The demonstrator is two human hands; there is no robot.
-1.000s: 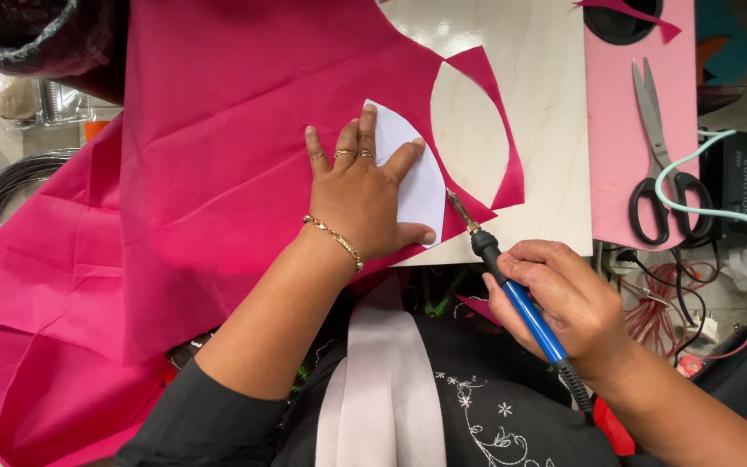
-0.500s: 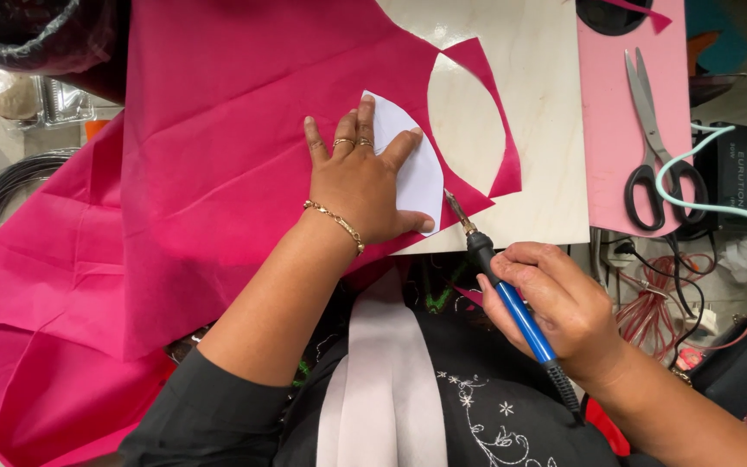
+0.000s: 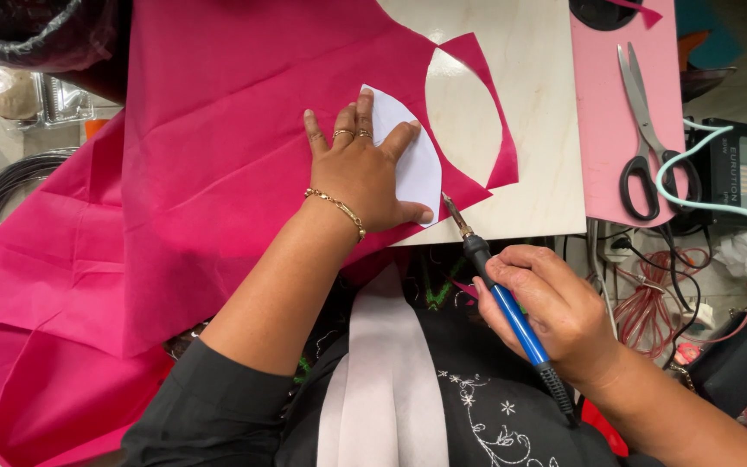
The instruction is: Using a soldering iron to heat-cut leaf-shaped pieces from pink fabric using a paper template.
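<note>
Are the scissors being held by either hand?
No, the scissors lie untouched on the pink mat, away from both hands.

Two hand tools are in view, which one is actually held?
The blue-handled hot-tip tool, gripped in the right hand, tip at the white template's edge. The black-handled scissors lie untouched on the pink sheet.

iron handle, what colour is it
Blue, with a black collar; the head view shows the iron handle in the right hand.
</note>
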